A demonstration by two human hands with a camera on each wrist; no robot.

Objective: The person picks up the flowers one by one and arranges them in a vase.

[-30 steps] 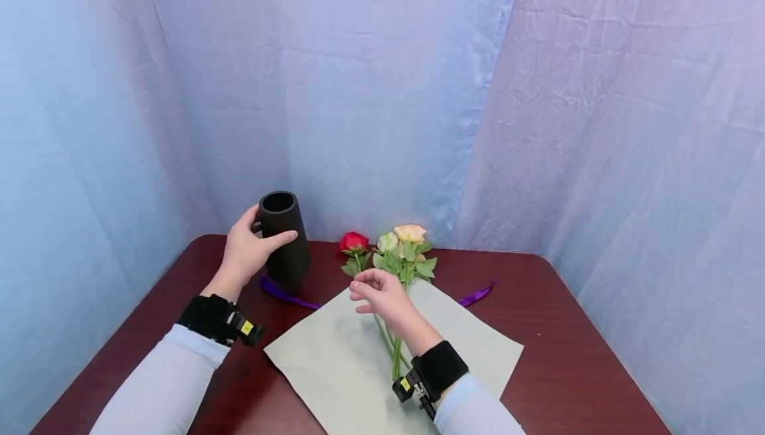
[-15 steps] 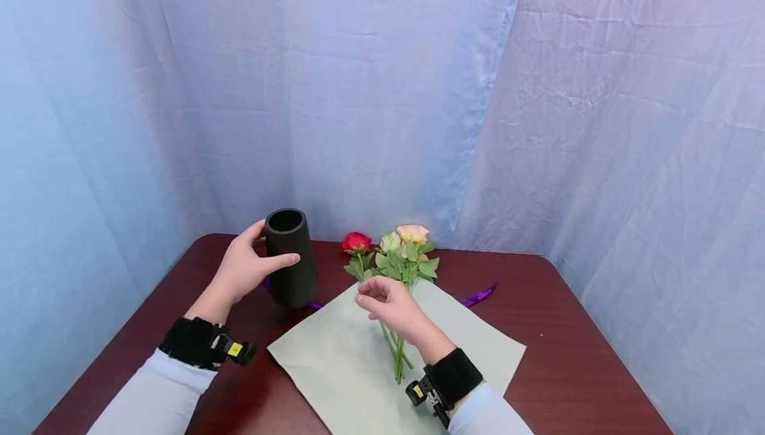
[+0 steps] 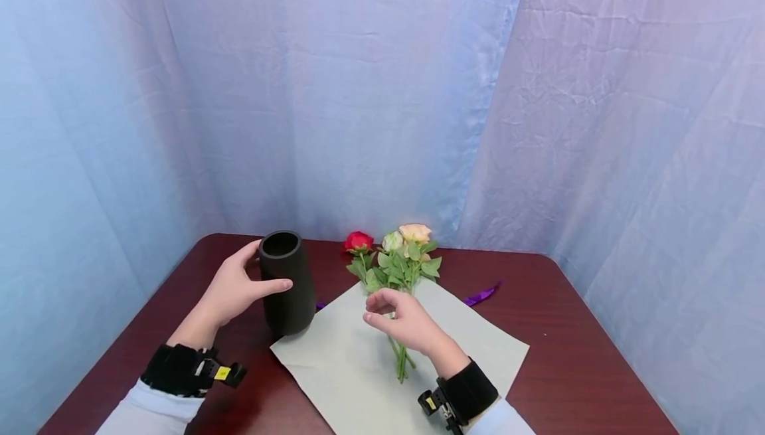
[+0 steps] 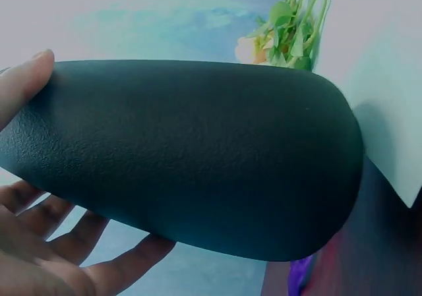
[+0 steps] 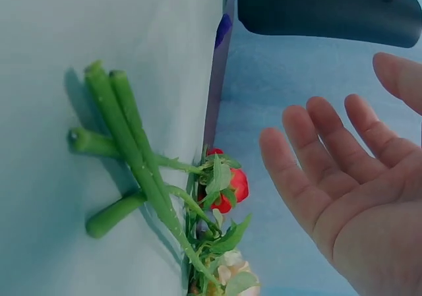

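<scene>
Head view: left hand (image 3: 234,291) grips the black vase (image 3: 286,283), thumb and fingers curled round it, upright at the left edge of the green paper sheet (image 3: 358,368) on the table (image 3: 574,368). Right hand (image 3: 402,319) hovers over the flower stems (image 3: 402,358), fingers loosely curled, holding nothing.

Left wrist view: fingers (image 4: 79,233) cradle the vase (thumb on top).

Right wrist view: palm open, fingers (image 5: 330,157) spread; stems lie on the sheet.

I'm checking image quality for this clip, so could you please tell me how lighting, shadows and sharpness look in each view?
Head view: even bluish light, sharp, soft shadows on the table. Left wrist view: the vase fills the frame, its texture crisp, flowers behind washed out. Right wrist view: stems cast a soft shadow on the paper; the right hand is in focus.
</scene>
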